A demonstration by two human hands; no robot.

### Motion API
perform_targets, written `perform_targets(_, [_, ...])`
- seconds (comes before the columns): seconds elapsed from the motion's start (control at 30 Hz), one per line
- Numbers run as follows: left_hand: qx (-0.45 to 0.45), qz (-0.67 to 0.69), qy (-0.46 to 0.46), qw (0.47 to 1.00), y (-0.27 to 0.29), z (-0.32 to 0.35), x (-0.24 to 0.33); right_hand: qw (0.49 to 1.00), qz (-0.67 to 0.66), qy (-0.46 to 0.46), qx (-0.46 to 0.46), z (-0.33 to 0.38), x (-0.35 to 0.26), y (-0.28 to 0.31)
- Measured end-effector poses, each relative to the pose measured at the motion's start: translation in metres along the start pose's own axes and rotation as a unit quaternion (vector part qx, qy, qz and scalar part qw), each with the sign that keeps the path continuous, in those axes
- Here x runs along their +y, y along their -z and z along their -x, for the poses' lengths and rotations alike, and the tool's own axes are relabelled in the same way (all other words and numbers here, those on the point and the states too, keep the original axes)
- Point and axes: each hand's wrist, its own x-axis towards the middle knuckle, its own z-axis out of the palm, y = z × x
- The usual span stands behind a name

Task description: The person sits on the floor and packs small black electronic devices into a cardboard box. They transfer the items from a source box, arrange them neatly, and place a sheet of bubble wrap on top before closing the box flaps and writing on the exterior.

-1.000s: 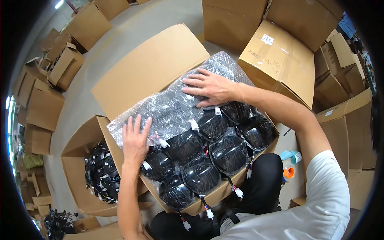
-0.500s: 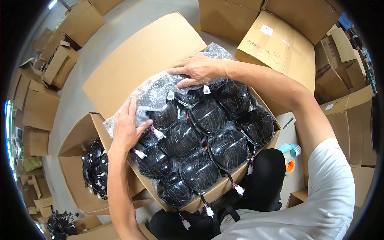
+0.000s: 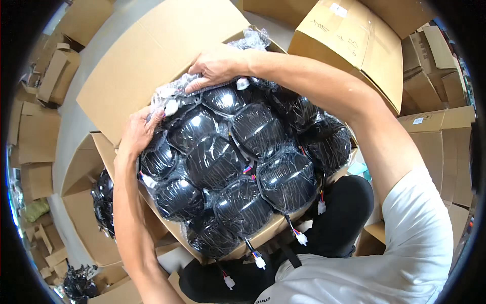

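Note:
A large cardboard box (image 3: 185, 242) holds several black, rounded parts wrapped in clear film (image 3: 215, 161), packed side by side. White plugs on coloured wires (image 3: 300, 237) hang over its near edge. Crumpled bubble wrap (image 3: 174, 91) lies bunched along the far-left side. My right hand (image 3: 217, 66) grips this bubble wrap near the far wall, thumb toward the parts and fingers curled over. At the left corner, my left hand (image 3: 135, 130) is closed on the wrap's other end, its thumb beside a white plug (image 3: 171, 107). Some fingertips are hidden.
The box's wide flap (image 3: 152, 45) stands folded outward on the far side. To the left is another open box (image 3: 83, 213) with black parts (image 3: 103, 202). A closed carton (image 3: 349, 40) sits at the far right, and more cartons (image 3: 440, 147) line the right side.
The bubble wrap has been pulled back from the parts and bunched toward the far-left wall. Both hands moved left and away with it, uncovering more parts. The view has come closer.

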Motion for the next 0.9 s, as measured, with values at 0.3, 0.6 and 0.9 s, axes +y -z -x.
perform_targets(0.3, [0.114, -0.018, -0.141, 0.983, -0.007, 0.027, 0.036, 0.996, 0.01, 0.003, 0.089, 0.052, 0.03, 0.021])
perform_targets(0.6, [0.042, -0.001, 0.007, 0.999, -0.032, -0.006, 0.003, 0.987, -0.014, -0.151, -0.05, 0.057, 0.045, 0.002])
perform_targets(0.9, [0.227, 0.005, -0.017, 0.974, -0.002, 0.058, 0.013, 0.987, -0.071, -0.072, 0.123, 0.072, 0.004, 0.04])
